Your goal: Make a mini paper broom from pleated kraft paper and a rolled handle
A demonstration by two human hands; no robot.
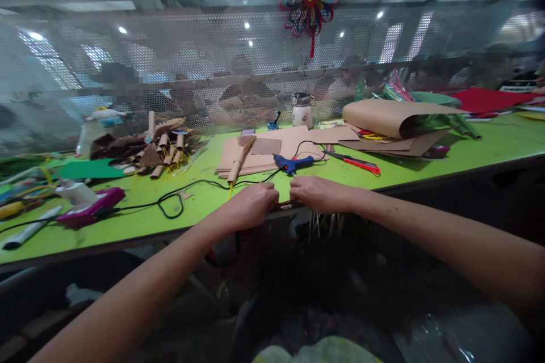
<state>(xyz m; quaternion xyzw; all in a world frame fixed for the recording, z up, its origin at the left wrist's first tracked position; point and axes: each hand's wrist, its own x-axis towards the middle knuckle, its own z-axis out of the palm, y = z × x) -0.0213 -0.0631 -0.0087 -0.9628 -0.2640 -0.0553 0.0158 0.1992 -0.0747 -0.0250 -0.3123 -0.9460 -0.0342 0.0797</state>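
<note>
Both my hands rest at the front edge of the green table (pixel 426 170). My left hand (pixel 253 204) is closed in a fist, and my right hand (pixel 317 193) is closed beside it, knuckles up. What the fingers grip is hidden; a thin brown piece may run between them at the table edge. Just beyond my hands lie a blue glue gun (pixel 293 164) with a black cord (pixel 179 198) and a folded brown paper fan on a rolled handle (pixel 240 156). Thin sticks (pixel 323 224) hang below the edge under my right hand.
A stack of brown paper sheets (pixel 276 147) lies behind the glue gun. A red cutter (pixel 360 164), a curled cardboard roll (pixel 392 116), a pile of finished paper fans (pixel 157 144), a pink tool (pixel 89 210) and a white jar (pixel 302 110) stand around. Perforated screen behind, people beyond it.
</note>
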